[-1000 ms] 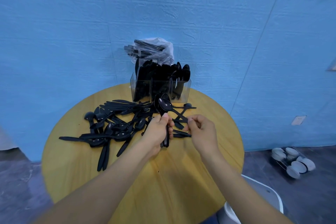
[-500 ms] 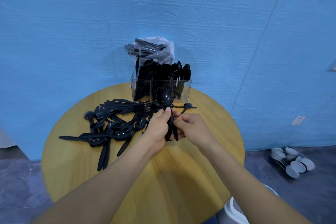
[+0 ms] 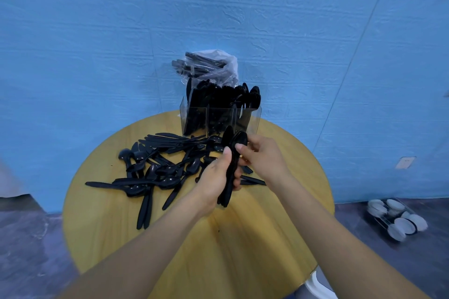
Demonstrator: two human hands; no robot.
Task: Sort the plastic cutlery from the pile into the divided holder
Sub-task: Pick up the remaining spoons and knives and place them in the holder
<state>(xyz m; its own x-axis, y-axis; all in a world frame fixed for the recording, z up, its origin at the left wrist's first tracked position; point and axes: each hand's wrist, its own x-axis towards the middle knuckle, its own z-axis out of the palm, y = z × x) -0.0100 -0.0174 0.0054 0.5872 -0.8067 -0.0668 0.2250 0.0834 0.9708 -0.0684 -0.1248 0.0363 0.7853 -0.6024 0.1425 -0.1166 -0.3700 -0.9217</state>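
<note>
A pile of black plastic cutlery [image 3: 160,167] lies spread across the left half of the round wooden table [image 3: 243,245]. At the table's far edge stands the clear divided holder [image 3: 252,116], packed with black cutlery standing upright. My left hand [image 3: 215,179] grips a bunch of black spoons [image 3: 233,153] by the handles, bowls up. My right hand [image 3: 263,156] pinches the bunch just under the bowls. The spoon bowls are in front of the holder's right side.
A clear plastic bag with black cutlery [image 3: 206,65] sits behind the holder against the blue wall. Two loose pieces [image 3: 252,180] lie on the table under my right wrist. On the floor to the right stands a wire rack with white dishes [image 3: 396,218].
My right hand brought a spoon from the table to the bunch in my left hand. Both hands then lifted the bunch toward the holder, and my right hand slid up to the bowls.
</note>
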